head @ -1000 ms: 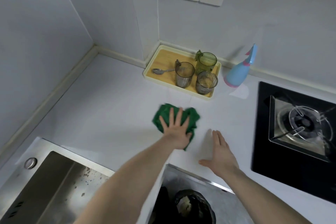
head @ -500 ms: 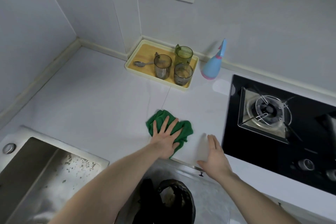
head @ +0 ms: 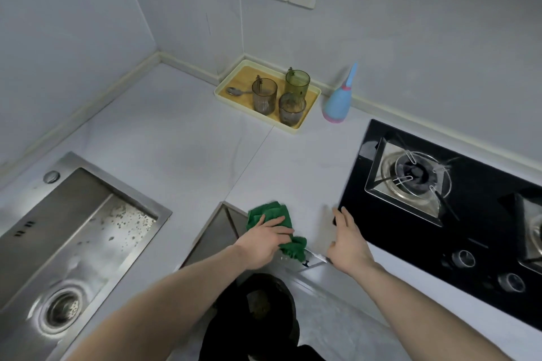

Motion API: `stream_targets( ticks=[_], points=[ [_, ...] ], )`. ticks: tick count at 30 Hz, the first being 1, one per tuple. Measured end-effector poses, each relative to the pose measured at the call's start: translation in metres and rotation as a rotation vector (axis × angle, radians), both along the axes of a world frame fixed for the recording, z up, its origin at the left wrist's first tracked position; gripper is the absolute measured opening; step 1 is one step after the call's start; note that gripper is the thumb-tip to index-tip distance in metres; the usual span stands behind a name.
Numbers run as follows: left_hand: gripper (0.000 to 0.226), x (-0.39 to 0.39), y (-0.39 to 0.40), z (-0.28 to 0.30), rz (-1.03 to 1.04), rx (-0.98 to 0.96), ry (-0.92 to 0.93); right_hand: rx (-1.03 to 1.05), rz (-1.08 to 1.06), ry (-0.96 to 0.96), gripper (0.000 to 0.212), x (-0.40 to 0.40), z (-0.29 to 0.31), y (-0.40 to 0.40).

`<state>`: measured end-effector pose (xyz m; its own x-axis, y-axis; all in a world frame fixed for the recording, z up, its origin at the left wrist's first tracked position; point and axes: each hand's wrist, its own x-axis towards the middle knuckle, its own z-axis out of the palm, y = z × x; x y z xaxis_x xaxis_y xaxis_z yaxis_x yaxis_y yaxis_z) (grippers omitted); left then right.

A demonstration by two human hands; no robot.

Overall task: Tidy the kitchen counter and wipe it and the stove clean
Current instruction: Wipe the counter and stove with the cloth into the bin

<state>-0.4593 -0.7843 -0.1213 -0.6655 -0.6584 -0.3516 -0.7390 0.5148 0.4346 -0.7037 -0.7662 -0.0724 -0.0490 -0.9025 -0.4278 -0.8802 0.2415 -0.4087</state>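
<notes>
Left hand [head: 264, 239] flat, fingers spread, pressing green cloth [head: 274, 220] at table [head: 293, 167] front edge; stove [head: 440, 202] lies right, nearer relaxed, empty right hand [head: 347, 239].

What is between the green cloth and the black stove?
In the head view, only the right hand, hovering over bare counter, separates the cloth from the stove.

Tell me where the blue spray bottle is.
The blue plastic spray bottle stands upright at the back wall, right of the yellow tray of cups and behind the black glass stove.
</notes>
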Motion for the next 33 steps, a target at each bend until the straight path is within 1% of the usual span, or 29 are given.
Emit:
stream_targets(
  ticks=[2, 3, 4, 6, 7, 9, 11, 13, 16, 18, 19, 21, 22, 25, 27, 30, 33],
  points=[
    [0.052, 0.003, 0.005, 0.015, 0.006, 0.029, 0.122, -0.008, 0.014, -0.017, 0.088, 0.001, 0.008, 0.003],
    [0.050, 0.008, 0.006, 0.022, 0.051, 0.036, 0.204, -0.012, 0.014, -0.028, 0.088, 0.002, 0.011, 0.003],
    [0.047, 0.013, 0.006, 0.030, 0.134, 0.038, 0.294, -0.013, 0.014, -0.039, 0.090, 0.003, 0.014, 0.003],
    [0.039, 0.032, -0.002, 0.048, 0.388, -0.006, 0.451, -0.020, 0.015, -0.051, 0.092, 0.005, 0.021, 0.003],
    [0.036, 0.044, -0.011, 0.058, 0.529, -0.049, 0.484, -0.025, 0.008, -0.049, 0.092, 0.007, 0.023, 0.003],
    [0.033, 0.076, -0.035, 0.076, 0.747, -0.144, 0.460, -0.033, -0.012, -0.041, 0.091, 0.011, 0.025, 0.001],
    [0.034, 0.112, -0.059, 0.085, 0.822, -0.234, 0.401, -0.041, -0.032, -0.034, 0.090, 0.017, 0.025, -0.002],
    [0.035, 0.150, -0.085, 0.083, 0.817, -0.307, 0.306, -0.041, -0.054, -0.027, 0.089, 0.026, 0.023, -0.006],
    [0.035, 0.208, -0.121, 0.060, 0.806, -0.304, 0.097, -0.024, -0.099, -0.018, 0.088, 0.045, 0.019, -0.015],
    [0.037, 0.236, -0.134, 0.042, 0.801, -0.221, -0.051, -0.011, -0.126, -0.008, 0.089, 0.057, 0.017, -0.021],
    [0.040, 0.243, -0.136, 0.032, 0.785, -0.145, -0.119, -0.007, -0.141, -0.008, 0.088, 0.064, 0.016, -0.024],
    [0.046, 0.245, -0.134, 0.011, 0.733, 0.021, -0.266, 0.010, -0.179, -0.013, 0.088, 0.077, 0.010, -0.031],
    [0.050, 0.240, -0.131, 0.002, 0.720, 0.066, -0.317, 0.019, -0.190, -0.011, 0.087, 0.081, 0.008, -0.032],
    [0.058, 0.216, -0.124, -0.009, 0.702, 0.081, -0.343, 0.045, -0.216, -0.008, 0.087, 0.093, 0.004, -0.033],
    [0.059, 0.201, -0.124, -0.010, 0.653, 0.073, -0.335, 0.058, -0.223, 0.002, 0.086, 0.098, 0.003, -0.031],
    [0.059, 0.167, -0.130, -0.008, 0.528, 0.062, -0.317, 0.068, -0.260, 0.003, 0.086, 0.098, 0.004, -0.026],
    [0.059, 0.114, -0.136, -0.006, 0.402, 0.068, -0.302, 0.062, -0.289, 0.011, 0.085, 0.093, 0.008, -0.019]
  ],
)
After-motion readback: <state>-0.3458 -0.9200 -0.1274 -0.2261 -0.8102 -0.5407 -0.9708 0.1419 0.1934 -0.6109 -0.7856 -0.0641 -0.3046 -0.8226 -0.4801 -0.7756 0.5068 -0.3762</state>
